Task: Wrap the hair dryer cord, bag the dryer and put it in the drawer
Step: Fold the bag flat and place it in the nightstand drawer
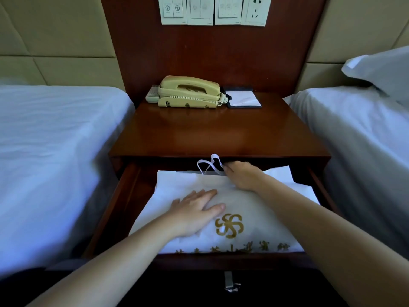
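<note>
A white cloth bag (250, 209) with a gold emblem and gold lettering lies flat in the pulled-out drawer (124, 196) of the wooden nightstand. The hair dryer and its cord are hidden; the bag bulges in the middle. My left hand (194, 209) rests palm down on the bag's left half, fingers spread. My right hand (241, 176) sits at the bag's far edge, fingers curled by the white ribbon drawstring (210, 166) that loops up against the nightstand's front edge.
A beige corded telephone (188, 91), a remote (152, 94) and a notepad in a black holder (242, 99) stand at the back of the nightstand top (210, 134). White-sheeted beds flank it, left (55, 140) and right (365, 134). A metal drawer handle (229, 281) shows below.
</note>
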`<action>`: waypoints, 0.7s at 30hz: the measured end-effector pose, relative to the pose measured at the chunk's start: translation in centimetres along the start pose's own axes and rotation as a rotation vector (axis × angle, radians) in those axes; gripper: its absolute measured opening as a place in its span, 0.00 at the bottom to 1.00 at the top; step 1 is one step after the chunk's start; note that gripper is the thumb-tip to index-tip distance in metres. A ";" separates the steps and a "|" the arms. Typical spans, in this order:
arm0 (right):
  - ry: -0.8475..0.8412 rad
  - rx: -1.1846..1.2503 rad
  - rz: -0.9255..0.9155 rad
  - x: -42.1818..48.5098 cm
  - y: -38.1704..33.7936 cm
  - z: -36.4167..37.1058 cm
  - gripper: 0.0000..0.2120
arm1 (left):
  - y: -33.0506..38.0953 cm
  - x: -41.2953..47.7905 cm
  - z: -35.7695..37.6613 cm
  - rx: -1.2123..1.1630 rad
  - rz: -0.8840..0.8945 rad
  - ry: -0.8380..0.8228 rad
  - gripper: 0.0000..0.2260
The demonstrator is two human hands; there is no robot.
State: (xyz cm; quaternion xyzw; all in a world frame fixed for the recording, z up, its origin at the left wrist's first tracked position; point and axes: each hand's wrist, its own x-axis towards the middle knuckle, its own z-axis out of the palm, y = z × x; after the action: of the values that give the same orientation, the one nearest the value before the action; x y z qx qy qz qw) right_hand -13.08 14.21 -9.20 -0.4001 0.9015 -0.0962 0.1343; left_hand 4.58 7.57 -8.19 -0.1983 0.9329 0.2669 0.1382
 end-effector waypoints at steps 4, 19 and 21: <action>-0.037 0.005 0.135 1.5 1.2 0.1 0.22 | -0.6 0.1 0.1 0.034 0.015 0.053 0.26; 0.084 -0.107 -0.106 -6.8 1.1 -3.5 0.24 | -3.5 5.0 -1.4 0.145 -0.045 0.020 0.31; -0.024 -0.025 -0.181 -6.9 0.8 -3.4 0.24 | -3.6 5.5 -1.4 0.159 -0.069 0.019 0.30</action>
State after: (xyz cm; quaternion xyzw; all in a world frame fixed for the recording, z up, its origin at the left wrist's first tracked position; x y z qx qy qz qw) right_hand -10.27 20.15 -5.07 -0.4826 0.8611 -0.0918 0.1307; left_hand 1.12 2.33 -10.60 -0.2210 0.9451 0.1853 0.1539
